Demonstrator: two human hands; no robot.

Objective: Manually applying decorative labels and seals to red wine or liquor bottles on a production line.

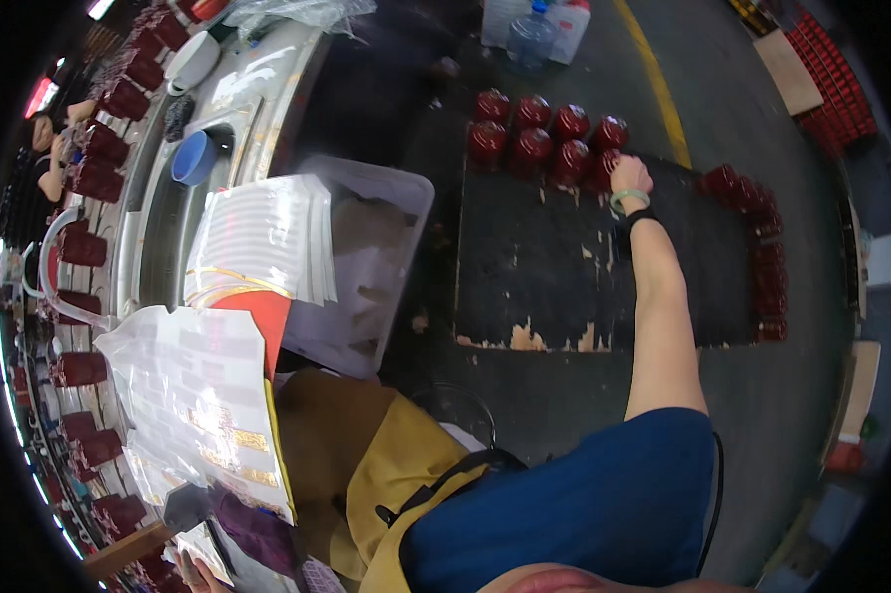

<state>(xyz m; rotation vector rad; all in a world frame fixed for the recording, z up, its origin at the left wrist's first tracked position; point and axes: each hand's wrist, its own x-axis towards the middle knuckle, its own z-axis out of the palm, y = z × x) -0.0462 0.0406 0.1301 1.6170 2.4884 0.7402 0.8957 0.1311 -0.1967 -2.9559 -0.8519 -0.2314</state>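
Jar [602, 178], glossy, is probably heavy and slippery, best held around its top, where my right fingers [620, 167] curl closed; left hand's [201, 576] grip I cannot tell.

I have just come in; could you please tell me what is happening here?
A person's right hand is at the right-end jar in the nearer of two rows of dark red jars on a worn black board; whether it grips is hard to tell. More dark red jars line the board's right side. The left hand shows only partly, at the lower left; its contact is unclear.
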